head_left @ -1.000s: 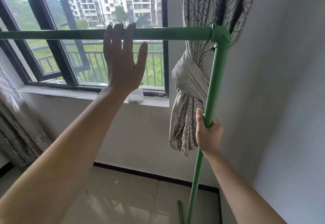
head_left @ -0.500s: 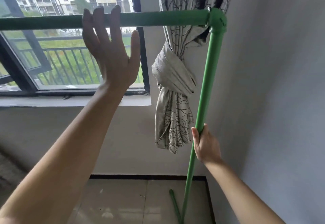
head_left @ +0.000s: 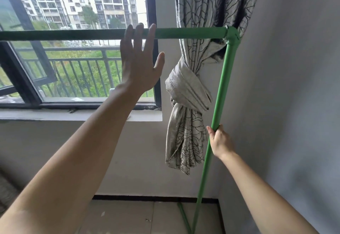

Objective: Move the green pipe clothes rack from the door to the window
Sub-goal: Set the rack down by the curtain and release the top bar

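Observation:
The green pipe clothes rack [head_left: 191, 33] stands in front of the window [head_left: 77, 68], its top bar running level from the left edge to an elbow joint at upper right. From that joint its right upright slopes down to a foot pipe on the floor. My left hand [head_left: 139, 62] is raised flat with the fingers apart, their tips against the top bar, not wrapped around it. My right hand [head_left: 219, 141] is closed around the right upright about halfway down.
A knotted patterned curtain [head_left: 187, 105] hangs just behind the upright. The grey wall [head_left: 294, 105] is close on the right. A window sill [head_left: 81, 115] juts out below the glass. Tiled floor [head_left: 128, 217] lies below, with another curtain at the far left edge.
The view has swung and lifted, so the top bar sits lower in frame. My left hand stays flat against the bar. My right hand keeps its grip on the upright.

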Available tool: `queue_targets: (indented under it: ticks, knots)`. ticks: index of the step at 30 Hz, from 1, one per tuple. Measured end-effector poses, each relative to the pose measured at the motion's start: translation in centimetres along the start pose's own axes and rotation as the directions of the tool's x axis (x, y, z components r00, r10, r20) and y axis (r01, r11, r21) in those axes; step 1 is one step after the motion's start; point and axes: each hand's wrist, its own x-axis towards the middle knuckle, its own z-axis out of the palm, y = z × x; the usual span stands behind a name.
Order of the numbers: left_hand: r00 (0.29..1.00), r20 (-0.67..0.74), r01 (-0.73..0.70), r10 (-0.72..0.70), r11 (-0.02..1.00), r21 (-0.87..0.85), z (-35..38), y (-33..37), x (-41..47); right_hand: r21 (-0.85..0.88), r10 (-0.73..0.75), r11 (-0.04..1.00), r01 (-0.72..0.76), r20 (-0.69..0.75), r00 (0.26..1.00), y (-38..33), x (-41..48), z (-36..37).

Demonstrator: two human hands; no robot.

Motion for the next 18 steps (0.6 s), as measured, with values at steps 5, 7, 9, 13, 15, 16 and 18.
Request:
queue_targets:
  ticks: [5, 7, 9, 13, 15, 16, 18]
  knots:
    - [1.0, 0.01, 0.027, -0.027, 1.0, -0.016, 0.1, 0.6, -0.1, 0.009, 0.005, 1.0, -0.005, 0.017, 1.0, 0.7, -0.1, 0.1]
    - [0.999, -0.007, 0.04, -0.04, 0.999, -0.017, -0.2, 0.9, -0.3, 0.059, -0.002, 0.998, 0.001, 0.02, 1.0, 1.0, -0.5, 0.0]
    - [0.999, -0.028, 0.045, -0.045, 0.999, -0.001, -0.9, 0.9, -0.8, 0.117, -0.009, 0.993, 0.006, 0.026, 1.0, 1.1, -1.2, -0.2]
    - [0.999, -0.006, 0.046, -0.046, 0.999, -0.003, -1.5, -0.1, -1.7, 0.132, -0.028, 0.991, 0.01, 0.141, 0.99, 1.1, -2.1, -0.7]
    - [0.999, 0.02, 0.036, -0.036, 0.999, -0.003, -1.6, -0.2, -1.9, 0.1, -0.008, 0.995, -0.012, 0.198, 0.98, 1.4, -2.0, -1.1]
    - [0.999, 0.029, 0.029, -0.029, 1.0, -0.005, -1.7, -0.2, -1.9, 0.093, -0.005, 0.996, -0.015, 0.204, 0.979, 1.4, -1.9, -1.5]
    - [1.0, 0.019, 0.003, -0.003, 1.0, -0.015, -2.3, -0.2, -1.8, 0.127, -0.03, 0.992, 0.01, 0.158, 0.987, 0.9, -2.0, -2.9]
